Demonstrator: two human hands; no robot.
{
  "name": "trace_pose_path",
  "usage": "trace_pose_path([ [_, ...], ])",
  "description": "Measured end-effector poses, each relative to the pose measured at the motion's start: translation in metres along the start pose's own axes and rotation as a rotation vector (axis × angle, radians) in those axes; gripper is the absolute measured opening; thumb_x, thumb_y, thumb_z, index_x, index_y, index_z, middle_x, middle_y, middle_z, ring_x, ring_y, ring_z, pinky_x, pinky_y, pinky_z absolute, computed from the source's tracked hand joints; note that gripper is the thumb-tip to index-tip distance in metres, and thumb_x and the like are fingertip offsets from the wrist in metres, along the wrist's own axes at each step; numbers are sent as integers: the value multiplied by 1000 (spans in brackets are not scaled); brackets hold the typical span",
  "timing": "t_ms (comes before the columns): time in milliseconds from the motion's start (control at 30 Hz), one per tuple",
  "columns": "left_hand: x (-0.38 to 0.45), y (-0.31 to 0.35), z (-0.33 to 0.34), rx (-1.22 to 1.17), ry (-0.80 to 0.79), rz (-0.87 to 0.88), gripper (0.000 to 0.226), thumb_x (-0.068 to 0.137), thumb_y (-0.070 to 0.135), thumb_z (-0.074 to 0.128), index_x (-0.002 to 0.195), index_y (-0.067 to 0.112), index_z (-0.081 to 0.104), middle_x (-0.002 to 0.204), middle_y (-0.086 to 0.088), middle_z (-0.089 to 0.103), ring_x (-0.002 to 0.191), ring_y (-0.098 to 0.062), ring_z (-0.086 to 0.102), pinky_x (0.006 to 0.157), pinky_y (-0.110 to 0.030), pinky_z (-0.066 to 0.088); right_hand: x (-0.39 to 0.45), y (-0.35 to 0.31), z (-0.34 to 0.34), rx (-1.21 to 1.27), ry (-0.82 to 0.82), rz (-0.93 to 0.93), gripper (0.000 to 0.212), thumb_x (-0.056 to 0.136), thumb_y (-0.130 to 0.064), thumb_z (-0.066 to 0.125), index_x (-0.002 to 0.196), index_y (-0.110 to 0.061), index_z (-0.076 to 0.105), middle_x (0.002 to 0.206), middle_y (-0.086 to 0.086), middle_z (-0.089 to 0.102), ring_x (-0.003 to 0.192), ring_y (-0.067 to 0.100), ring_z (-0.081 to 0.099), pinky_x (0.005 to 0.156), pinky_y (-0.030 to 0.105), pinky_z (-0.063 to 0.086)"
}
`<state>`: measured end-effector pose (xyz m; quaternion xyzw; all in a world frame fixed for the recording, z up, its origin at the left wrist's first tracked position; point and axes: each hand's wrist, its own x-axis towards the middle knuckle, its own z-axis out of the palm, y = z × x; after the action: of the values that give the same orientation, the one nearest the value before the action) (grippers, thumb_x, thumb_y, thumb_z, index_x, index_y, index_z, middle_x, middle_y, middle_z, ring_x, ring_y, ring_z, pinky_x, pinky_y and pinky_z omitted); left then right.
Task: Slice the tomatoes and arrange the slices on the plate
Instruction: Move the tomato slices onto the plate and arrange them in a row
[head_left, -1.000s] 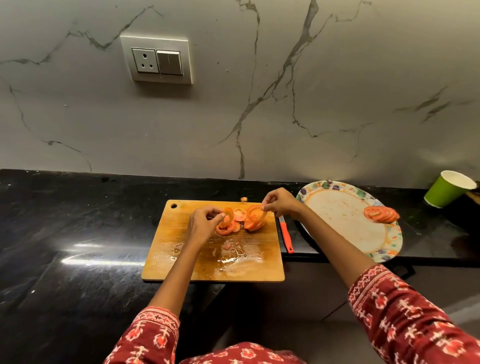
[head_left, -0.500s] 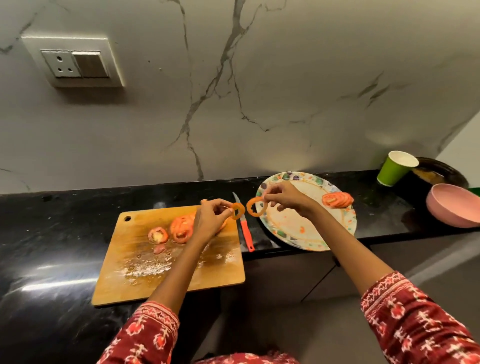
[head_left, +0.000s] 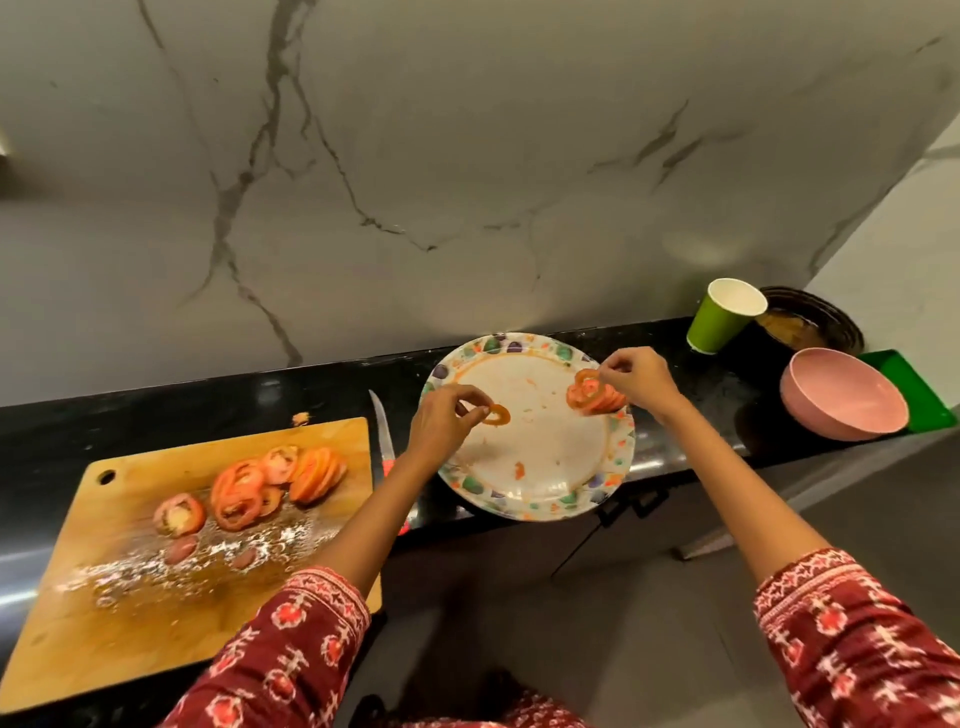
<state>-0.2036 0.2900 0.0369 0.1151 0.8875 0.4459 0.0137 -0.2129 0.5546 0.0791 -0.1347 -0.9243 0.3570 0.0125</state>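
A round plate (head_left: 537, 499) with a coloured patterned rim sits on the black counter. My left hand (head_left: 447, 423) hovers over the plate's left side, pinching a thin ring-shaped tomato slice (head_left: 497, 415). At the plate's right edge my right hand (head_left: 636, 376) pinches another tomato slice (head_left: 588, 378), which touches the top of a small fanned stack of slices (head_left: 597, 401). Several more cut slices (head_left: 270, 480) and a tomato end piece (head_left: 179, 514) lie on the wet wooden cutting board (head_left: 130, 597) at left.
A knife (head_left: 382, 434) with a red handle lies between board and plate, partly under my left arm. A green paper cup (head_left: 719, 317), a dark pan (head_left: 815, 322), a pink bowl (head_left: 841, 395) and a green tray (head_left: 914, 389) stand at right. The plate overhangs the counter's front edge.
Both hands lifted a slice each from the board and carried them right, over the plate. The right hand reached the stack at the plate's far side. The view swung right.
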Motion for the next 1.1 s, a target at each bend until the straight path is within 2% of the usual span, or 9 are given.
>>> trace_pose_path([
  [100,15,3,15,10,-20,7,10,84,16,67,93,14,72,97,-2,69,74,-10,58,63,-15,43,16,7,-1,4,-73,12,10,85,-10,64,86,-4,72,83,10,67,79,17,58,72,31,48],
  [233,30,9,34,7,-33,0,11,84,14,67,93,12,72,96,-4,70,75,-13,59,69,-25,50,32,15,12,-89,-166,9,9,83,-12,65,82,-7,73,87,8,70,81,19,62,72,32,50],
  [367,38,10,45,23,-52,-7,11,83,14,68,93,12,72,94,-5,71,78,-16,61,75,-34,53,38,23,15,-244,-151,9,12,82,-15,64,76,-10,72,82,4,69,76,19,62,63,31,46],
  [533,46,17,56,19,-68,27,13,84,13,66,95,8,72,93,-9,71,79,-14,61,76,-32,54,41,26,10,-193,-72,-99,9,84,-19,64,84,-12,70,86,3,67,79,17,59,66,31,48],
  [667,55,31,62,8,-68,58,15,84,13,66,97,7,71,93,-10,71,78,-13,60,75,-28,53,36,7,1,-29,-349,-281,19,83,-18,71,98,-8,69,93,0,63,86,10,59,72,15,47],
  [733,62,37,65,4,-87,56,15,84,13,66,97,7,71,93,-9,71,77,-13,60,75,-29,54,33,0,1,8,-422,-318,17,82,-14,71,98,-7,69,92,-1,63,85,8,58,71,12,45],
  [867,70,46,69,-16,-113,62,14,83,12,67,96,7,72,92,-11,71,77,-13,60,72,-23,51,32,-3,4,-35,-389,-343,12,83,-12,70,94,-7,70,89,2,65,84,11,59,71,14,47],
  [933,71,48,72,-38,-125,65,15,83,12,67,97,6,72,93,-12,71,77,-13,61,71,-20,50,33,-2,3,-97,-381,-344,12,84,-16,69,93,-9,70,91,4,66,85,12,60,75,20,49],
  [1100,68,47,80,-39,-72,5,28,82,16,69,108,9,68,105,-8,69,86,-15,63,76,-25,51,40,11,2,-184,-231,-164,6,81,-21,71,82,-15,71,83,-1,65,80,15,62,74,32,54],
])
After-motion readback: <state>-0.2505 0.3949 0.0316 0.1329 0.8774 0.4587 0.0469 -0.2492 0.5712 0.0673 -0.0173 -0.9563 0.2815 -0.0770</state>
